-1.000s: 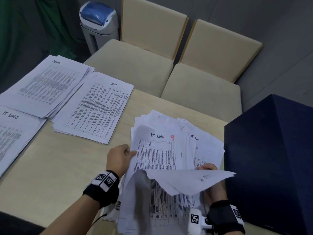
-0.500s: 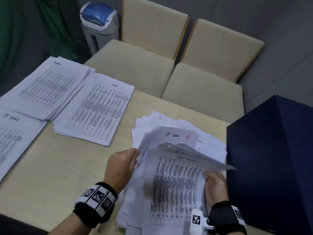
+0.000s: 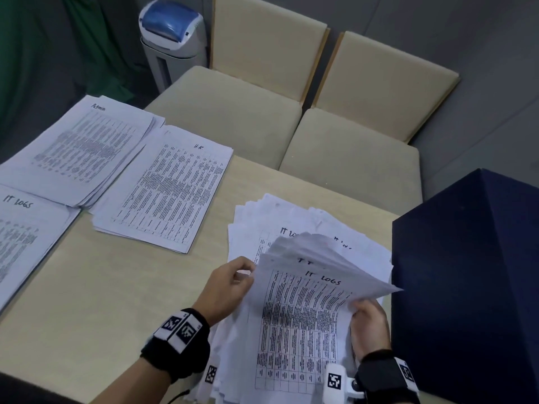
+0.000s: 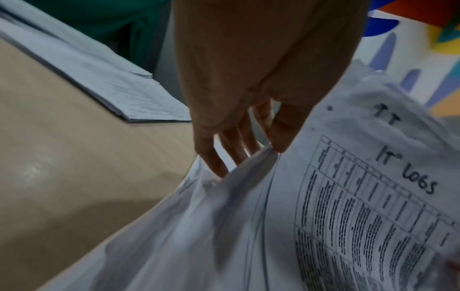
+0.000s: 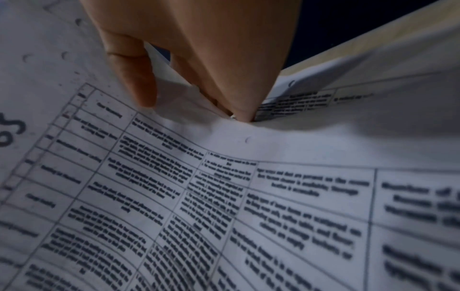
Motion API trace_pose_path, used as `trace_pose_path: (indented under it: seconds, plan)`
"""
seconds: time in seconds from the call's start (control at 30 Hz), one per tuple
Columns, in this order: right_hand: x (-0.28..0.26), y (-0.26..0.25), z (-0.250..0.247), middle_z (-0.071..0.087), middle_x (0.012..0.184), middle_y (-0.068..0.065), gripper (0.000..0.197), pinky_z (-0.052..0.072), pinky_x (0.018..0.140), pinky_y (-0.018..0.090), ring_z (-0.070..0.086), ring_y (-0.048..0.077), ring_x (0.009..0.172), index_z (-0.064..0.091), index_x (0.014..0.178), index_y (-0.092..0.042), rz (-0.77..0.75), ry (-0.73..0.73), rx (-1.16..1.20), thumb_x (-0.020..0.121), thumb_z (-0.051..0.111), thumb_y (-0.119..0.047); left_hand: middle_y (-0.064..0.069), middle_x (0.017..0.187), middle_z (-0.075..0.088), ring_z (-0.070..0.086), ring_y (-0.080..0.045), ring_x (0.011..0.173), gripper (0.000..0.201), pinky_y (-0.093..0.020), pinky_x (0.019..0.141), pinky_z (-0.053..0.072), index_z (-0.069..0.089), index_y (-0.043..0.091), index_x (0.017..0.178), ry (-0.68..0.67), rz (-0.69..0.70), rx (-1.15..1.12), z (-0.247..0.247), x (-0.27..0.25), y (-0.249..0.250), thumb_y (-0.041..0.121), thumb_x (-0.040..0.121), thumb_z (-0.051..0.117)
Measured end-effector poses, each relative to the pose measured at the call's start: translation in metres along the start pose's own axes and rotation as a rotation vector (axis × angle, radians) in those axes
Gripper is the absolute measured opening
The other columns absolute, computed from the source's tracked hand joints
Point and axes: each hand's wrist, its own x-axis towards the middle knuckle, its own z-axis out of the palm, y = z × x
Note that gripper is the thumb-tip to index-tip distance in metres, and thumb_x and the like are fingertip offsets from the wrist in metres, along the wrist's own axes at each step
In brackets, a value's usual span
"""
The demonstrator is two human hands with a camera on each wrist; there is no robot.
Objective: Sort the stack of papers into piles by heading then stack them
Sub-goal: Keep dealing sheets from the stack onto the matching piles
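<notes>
A messy unsorted stack of papers lies fanned on the table near its right end. Several top sheets headed "IT LOGS" are lifted off it and bent upward. My left hand pinches their left edge, thumb on top and fingers under the sheets. My right hand pinches the right edge, thumb above and fingers underneath. Three sorted piles lie to the left: "Admin", "H.R." and "IT LOGS".
A dark blue box stands close to the right of my right hand. Two beige chairs sit beyond the table's far edge, with a white and blue bin behind them. Bare table top stretches left of my hands.
The lifted sheets have dropped from a high flip to a lower bend over the stack. An "IT LOGS" sheet now shows on top, and the "IT LOG 9" sheet is covered.
</notes>
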Motion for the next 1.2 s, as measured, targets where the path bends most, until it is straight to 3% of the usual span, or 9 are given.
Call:
trace_pose_path:
  seconds: [0.07,0.2,0.4,0.5,0.63,0.8,0.97,1.1,1.2]
  plan:
    - [0.001,0.002,0.002,0.05,0.078,0.004,0.008,0.039,0.082,0.021,0.046,0.019,0.083,0.055,0.079,0.005,0.026,-0.007,0.029,0.074,0.051,0.001,0.014,0.056,0.047,0.037,-0.008,0.054,0.032,-0.021,0.053,0.03,0.055,0.016,0.08,-0.067,-0.004,-0.14,0.0,-0.002,0.002,-0.015,0.086,0.047]
    - [0.005,0.004,0.006,0.07,0.123,0.001,0.046,0.032,0.111,0.033,0.059,0.008,0.122,0.066,0.126,-0.002,0.073,-0.09,0.105,0.084,0.049,0.006,0.013,0.056,0.05,0.04,-0.002,0.055,0.028,-0.016,0.054,0.031,0.047,0.009,0.076,-0.079,-0.046,-0.274,0.002,-0.003,0.006,-0.018,0.081,0.045]
    - [0.001,-0.002,0.012,0.067,0.068,-0.005,0.041,0.04,0.083,0.029,0.06,0.01,0.074,0.064,0.066,-0.014,0.053,-0.035,0.07,0.082,0.044,0.018,0.003,0.066,0.055,0.046,-0.014,0.065,0.014,-0.025,0.058,0.034,0.056,0.011,0.073,0.172,-0.268,-0.257,-0.002,0.016,-0.005,0.001,0.078,0.047]
    - [0.0,-0.002,0.01,0.064,0.065,-0.004,0.029,0.039,0.082,0.03,0.059,0.01,0.07,0.053,0.073,-0.007,0.038,-0.027,0.052,0.083,0.042,0.018,0.001,0.082,0.064,0.058,-0.019,0.078,0.003,-0.029,0.069,0.04,0.059,0.012,0.088,0.338,-0.277,0.138,-0.005,0.036,-0.013,0.014,0.09,0.06]
    - [0.0,0.005,0.008,0.068,0.098,0.01,0.036,0.041,0.096,0.033,0.06,0.022,0.099,0.062,0.108,-0.001,0.047,-0.045,0.112,0.084,0.04,0.015,-0.002,0.087,0.063,0.059,-0.023,0.083,0.03,-0.034,0.075,0.047,0.056,0.012,0.095,0.241,-0.289,0.374,-0.002,0.049,-0.009,0.029,0.081,0.076]
    - [-0.004,0.004,0.011,0.066,0.072,-0.001,0.035,0.039,0.083,0.029,0.052,0.021,0.085,0.056,0.074,-0.01,0.037,-0.045,0.115,0.081,0.039,0.02,-0.002,0.084,0.061,0.053,-0.024,0.081,0.007,-0.028,0.068,0.038,0.059,0.012,0.09,0.198,-0.27,0.435,0.002,0.045,0.006,0.007,0.087,0.056]
    - [-0.006,0.004,0.013,0.067,0.072,0.0,0.033,0.04,0.083,0.029,0.054,0.021,0.081,0.055,0.074,-0.007,0.06,-0.057,0.145,0.079,0.038,0.02,0.007,0.059,0.042,0.042,-0.019,0.059,0.039,-0.026,0.047,0.02,0.035,0.026,0.059,0.165,-0.16,0.535,0.004,0.034,0.011,-0.009,0.076,0.04]
    - [-0.004,0.006,0.009,0.059,0.067,0.002,0.031,0.035,0.084,0.031,0.05,0.021,0.077,0.052,0.068,-0.007,0.068,-0.008,0.122,0.078,0.039,0.02,0.008,0.055,0.036,0.031,-0.011,0.052,0.035,-0.027,0.048,0.017,0.032,0.025,0.06,0.138,0.09,0.53,0.006,0.028,0.015,0.002,0.081,0.048]
    - [-0.003,0.004,0.009,0.058,0.056,-0.005,0.03,0.035,0.076,0.026,0.053,0.012,0.065,0.05,0.069,-0.005,0.053,0.03,0.126,0.08,0.036,0.02,0.008,0.058,0.047,0.042,-0.01,0.054,0.025,-0.026,0.053,0.034,0.047,0.019,0.073,0.192,0.188,0.357,0.005,0.021,0.006,0.011,0.087,0.065]
